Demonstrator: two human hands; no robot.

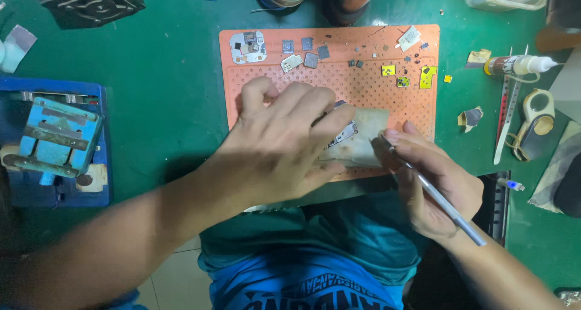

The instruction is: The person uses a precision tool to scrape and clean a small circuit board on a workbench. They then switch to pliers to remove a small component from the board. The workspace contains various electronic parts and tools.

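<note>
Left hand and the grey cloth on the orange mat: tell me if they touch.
Touching. The head view shows the left hand lying flat on the grey cloth, fingers pressing it and a small circuit board onto the orange mat, with no gap visible.

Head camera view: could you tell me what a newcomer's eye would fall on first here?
The orange perforated mat at the centre of the green table, strewn with small chips along its top edge. On it, the left hand presses a circuit board against a grey cloth, while the right hand holds a slim metal tool. A blue vise sits far left.
</note>
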